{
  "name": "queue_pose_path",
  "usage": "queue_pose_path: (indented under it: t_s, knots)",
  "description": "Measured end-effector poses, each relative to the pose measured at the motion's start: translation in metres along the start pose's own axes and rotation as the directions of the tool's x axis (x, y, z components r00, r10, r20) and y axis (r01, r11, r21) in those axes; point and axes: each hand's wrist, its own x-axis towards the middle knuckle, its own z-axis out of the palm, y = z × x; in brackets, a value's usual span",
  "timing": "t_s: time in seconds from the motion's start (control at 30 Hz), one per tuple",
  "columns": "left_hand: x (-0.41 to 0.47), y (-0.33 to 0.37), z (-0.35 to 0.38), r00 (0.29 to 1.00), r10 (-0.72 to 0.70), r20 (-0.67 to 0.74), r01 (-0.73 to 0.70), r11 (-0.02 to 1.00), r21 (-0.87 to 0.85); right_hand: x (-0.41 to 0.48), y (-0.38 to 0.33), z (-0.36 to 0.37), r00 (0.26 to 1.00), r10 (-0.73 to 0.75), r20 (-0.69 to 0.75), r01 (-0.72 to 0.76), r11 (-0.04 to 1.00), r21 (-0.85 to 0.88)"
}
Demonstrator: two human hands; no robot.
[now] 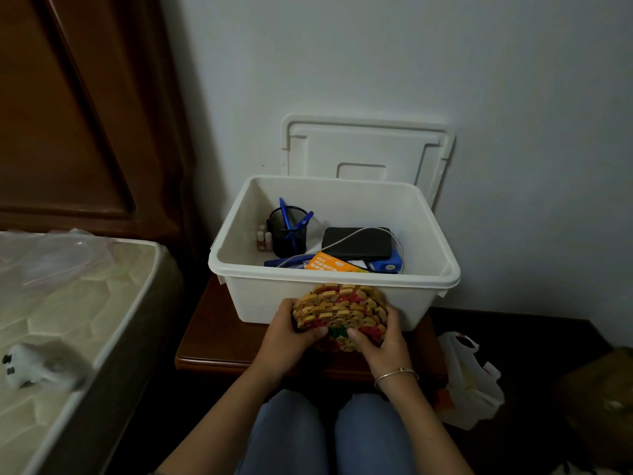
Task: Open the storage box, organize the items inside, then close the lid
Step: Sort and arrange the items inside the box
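- A round mat of small yellow, red and green wooden pieces [342, 310] is held, bent over on itself, just in front of the near wall of the open white plastic storage box [260, 299], above the brown wooden surface [219, 337].
- The left grip [294, 332] is curled round the mat's left edge. The right grip [380, 344] is curled round its lower right edge, with both thumbs pressed on the face.
- The mat is judged light, and limp at its joints though its pieces are hard. It is best taken at two opposite edges so the fold is kept.
- A black mesh pen pot [287, 231], a black flat device with a white cable [356, 243] and an orange packet [329, 265] are seen inside the box.
- The white lid [363, 145] is leaned on the wall behind the box.
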Motion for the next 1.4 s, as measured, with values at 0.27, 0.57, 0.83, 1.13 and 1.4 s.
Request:
queue_pose_path:
  t_s: [0.27,0.57,0.83,1.13,1.4]
  knots:
    - [0.000,0.009,0.009,0.997,0.074,-0.037,-0.065,0.979,0.191,0.002,0.015,0.006,0.993,0.108,-0.048,-0.102,0.988,0.119]
    - [-0.005,0.020,0.019,0.992,-0.075,-0.097,0.083,0.994,0.071,-0.005,0.007,0.018,0.986,0.116,-0.120,-0.098,0.984,0.148]
    - [0.004,0.020,0.031,0.950,-0.182,-0.253,0.181,0.983,-0.026,-0.008,0.004,0.017,0.986,0.081,-0.148,-0.060,0.988,0.144]
    - [0.001,0.013,0.022,0.939,-0.218,-0.267,0.195,0.975,-0.107,-0.009,0.003,0.018,0.987,0.082,-0.136,-0.065,0.990,0.125]
    - [-0.002,0.024,0.023,0.917,-0.326,-0.230,0.303,0.944,-0.131,-0.009,0.005,0.016,0.994,0.073,-0.083,-0.068,0.996,0.059]
